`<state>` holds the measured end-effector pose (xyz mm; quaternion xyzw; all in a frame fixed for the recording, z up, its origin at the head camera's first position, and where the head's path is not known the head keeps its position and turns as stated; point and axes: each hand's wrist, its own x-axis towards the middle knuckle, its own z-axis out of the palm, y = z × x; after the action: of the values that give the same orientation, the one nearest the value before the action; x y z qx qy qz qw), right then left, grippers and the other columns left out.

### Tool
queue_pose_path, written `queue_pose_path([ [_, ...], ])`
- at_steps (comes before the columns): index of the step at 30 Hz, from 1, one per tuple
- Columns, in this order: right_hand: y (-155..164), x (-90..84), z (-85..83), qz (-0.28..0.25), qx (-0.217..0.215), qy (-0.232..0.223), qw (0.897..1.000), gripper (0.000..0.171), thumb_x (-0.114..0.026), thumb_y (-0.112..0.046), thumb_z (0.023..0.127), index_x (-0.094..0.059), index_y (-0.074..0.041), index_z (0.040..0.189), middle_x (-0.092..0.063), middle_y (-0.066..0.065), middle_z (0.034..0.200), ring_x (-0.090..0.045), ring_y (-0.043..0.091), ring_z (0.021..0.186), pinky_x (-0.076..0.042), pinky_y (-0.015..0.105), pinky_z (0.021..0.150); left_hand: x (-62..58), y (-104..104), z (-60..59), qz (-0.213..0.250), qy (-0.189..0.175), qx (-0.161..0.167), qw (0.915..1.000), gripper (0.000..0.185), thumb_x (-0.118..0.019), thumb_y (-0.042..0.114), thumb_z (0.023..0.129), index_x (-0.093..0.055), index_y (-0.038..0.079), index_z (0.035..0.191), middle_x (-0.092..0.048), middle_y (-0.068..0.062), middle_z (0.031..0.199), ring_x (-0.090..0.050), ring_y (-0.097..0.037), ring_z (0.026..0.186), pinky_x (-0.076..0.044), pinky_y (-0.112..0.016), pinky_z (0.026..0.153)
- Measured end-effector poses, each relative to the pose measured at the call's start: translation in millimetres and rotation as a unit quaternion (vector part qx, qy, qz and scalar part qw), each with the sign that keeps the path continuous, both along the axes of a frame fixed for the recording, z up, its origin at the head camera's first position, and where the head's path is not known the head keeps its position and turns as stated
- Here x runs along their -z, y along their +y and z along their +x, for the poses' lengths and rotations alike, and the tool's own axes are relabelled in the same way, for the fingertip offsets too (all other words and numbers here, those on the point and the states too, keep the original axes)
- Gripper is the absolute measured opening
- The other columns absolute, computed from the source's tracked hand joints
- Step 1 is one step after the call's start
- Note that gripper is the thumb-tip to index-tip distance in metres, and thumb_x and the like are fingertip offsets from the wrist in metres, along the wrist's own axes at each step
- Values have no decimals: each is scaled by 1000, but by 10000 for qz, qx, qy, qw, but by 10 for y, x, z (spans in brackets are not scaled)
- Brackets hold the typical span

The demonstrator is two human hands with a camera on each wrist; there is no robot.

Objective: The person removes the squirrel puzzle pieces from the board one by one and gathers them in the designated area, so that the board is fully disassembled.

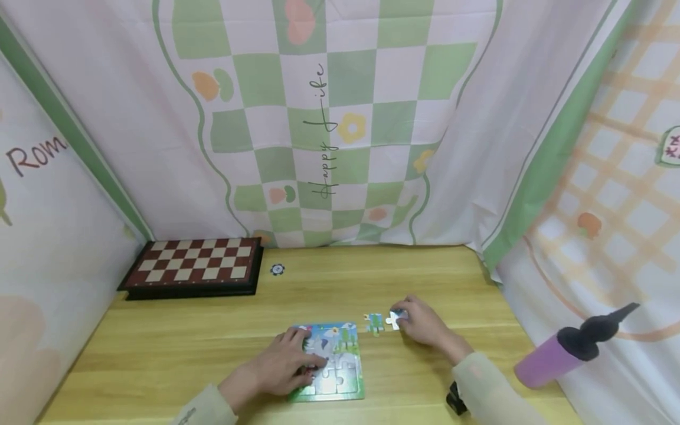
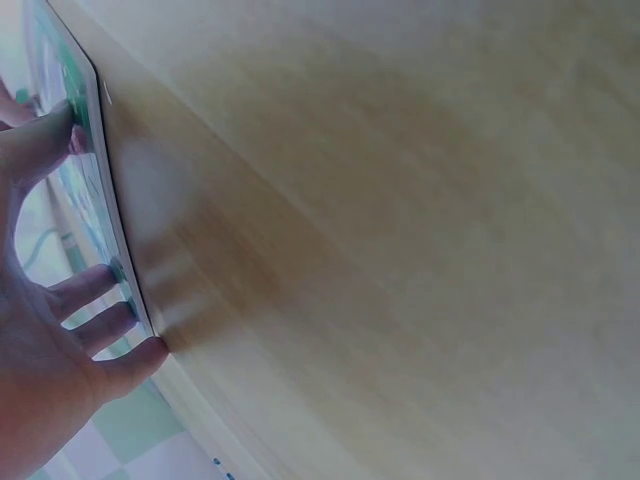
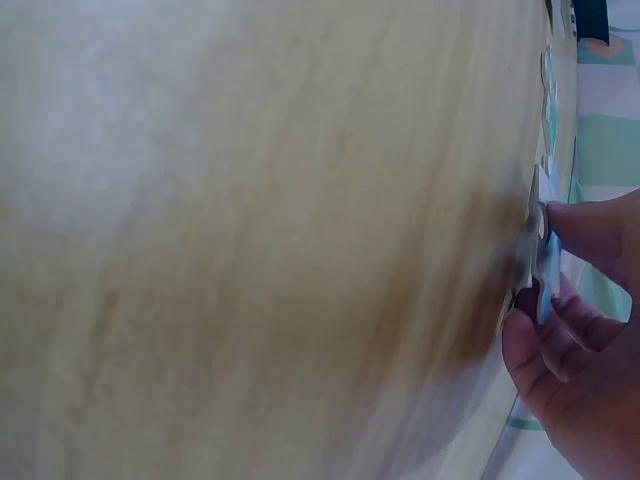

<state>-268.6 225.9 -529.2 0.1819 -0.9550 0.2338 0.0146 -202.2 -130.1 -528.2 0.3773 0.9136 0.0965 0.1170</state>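
A jigsaw puzzle [image 1: 340,378] in a tray with a green border lies on the table, and light glares off its lower part. My left hand [image 1: 281,360] rests on its left side. In the left wrist view, the spread fingers of the left hand [image 2: 50,300] touch the tray's edge [image 2: 112,190]. To the right of the tray, my right hand [image 1: 422,321] pinches a puzzle piece [image 1: 394,320] between thumb and fingers. That piece [image 3: 546,255] is tilted up off the table in the right wrist view. Beside it lies another puzzle piece [image 1: 375,323], green and blue.
A folded chessboard case [image 1: 193,265] sits at the back left, with a round chip [image 1: 277,269] next to it. At the right is a purple bottle [image 1: 549,360] with a black nozzle. A small black object [image 1: 455,399] is partly hidden by the right sleeve. Curtains [image 1: 350,177] surround the table.
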Motion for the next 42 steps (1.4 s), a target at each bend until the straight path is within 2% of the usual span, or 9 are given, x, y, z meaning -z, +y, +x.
queue_pose_path([
  [7, -27, -25, 19, 357, 48, -10, 9994, 26, -69, -10, 83, -70, -8, 109, -63, 6, 100, -59, 21, 94, -54, 46, 90, 7, -2, -8, -19, -16, 0, 10000, 38, -52, 47, 96, -47, 55, 132, -35, -18, 151, -36, -41, 138, -42, -68, 102],
  [15, -37, -40, 31, 458, 114, -106, 9988, 24, -69, -10, 84, -70, -9, 108, -63, 5, 101, -59, 19, 94, -54, 45, 90, 4, -7, 1, 12, -16, 11, 10000, 37, -53, 46, 95, -48, 54, 132, -35, -18, 151, -36, -42, 137, -42, -68, 101],
  [24, -62, -42, 26, 490, 45, 61, 9988, 29, -70, -9, 81, -68, -9, 110, -63, 5, 105, -58, 24, 103, -53, 48, 95, -9, -9, 13, 41, 16, 16, 10000, 37, -53, 46, 96, -48, 53, 132, -36, -18, 151, -36, -42, 137, -42, -68, 102],
  [30, -132, -31, 21, 558, -98, 373, 9977, 29, -68, -13, 85, -66, -6, 112, -65, 9, 108, -59, 28, 106, -53, 49, 96, -2, -11, 14, 31, -20, 4, 10000, 37, -53, 46, 96, -48, 54, 132, -35, -18, 151, -36, -42, 138, -41, -68, 102],
  [35, -330, -62, 61, 507, -315, 773, 9952, 33, -66, -15, 87, -63, -3, 118, -66, 12, 115, -59, 31, 112, -50, 50, 101, 7, -11, 11, 32, -36, 16, 10000, 38, -52, 46, 96, -47, 54, 132, -35, -17, 152, -35, -41, 138, -41, -69, 102],
  [42, -834, -169, 170, 493, -1124, 681, 9901, 39, -66, -18, 88, -59, -9, 126, -63, 7, 123, -58, 24, 118, -50, 43, 105, 24, -15, -1, 53, 149, 58, 9999, 38, -52, 45, 96, -47, 53, 133, -36, -18, 151, -37, -42, 137, -42, -67, 102],
])
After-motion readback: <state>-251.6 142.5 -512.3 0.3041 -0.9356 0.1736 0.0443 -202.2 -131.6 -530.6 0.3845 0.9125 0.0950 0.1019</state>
